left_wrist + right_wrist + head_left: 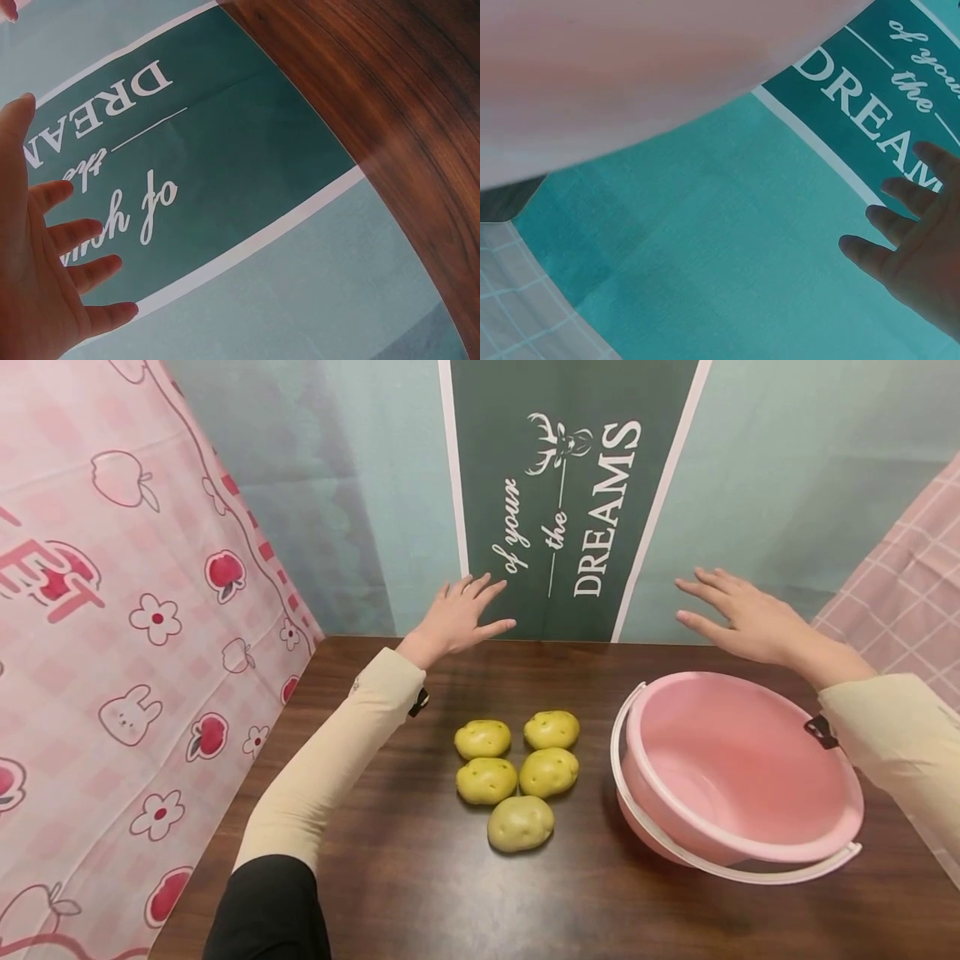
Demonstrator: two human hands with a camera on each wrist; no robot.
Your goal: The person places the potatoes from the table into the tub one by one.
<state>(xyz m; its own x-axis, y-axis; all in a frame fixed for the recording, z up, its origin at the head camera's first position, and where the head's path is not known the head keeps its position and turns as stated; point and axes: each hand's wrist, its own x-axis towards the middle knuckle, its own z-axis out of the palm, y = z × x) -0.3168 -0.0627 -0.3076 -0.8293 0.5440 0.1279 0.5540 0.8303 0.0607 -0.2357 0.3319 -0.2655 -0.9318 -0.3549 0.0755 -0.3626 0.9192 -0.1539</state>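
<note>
Both hands are raised near the far edge of the table, fingers spread, holding nothing. The left hand (457, 617) is beyond and to the left of several yellow potatoes (486, 780), which lie grouped mid-table. One paler potato (521, 824) sits nearest the front. My right hand (750, 614) reaches out past a pink bucket (742, 852), its forearm over the bucket's right side. The bucket's white handle (617, 752) hangs down around its outside. In the left wrist view the left hand (37, 262) shows its palm and fingers apart; the right wrist view shows the right hand (922, 240) likewise.
A dark brown wooden table (390, 877) carries everything. Behind it hangs a blue-green cloth (315, 527) with a dark lettered panel (570, 527). Pink patterned cloth (172, 693) stands along the left side, and pink checked cloth (915, 577) at the right.
</note>
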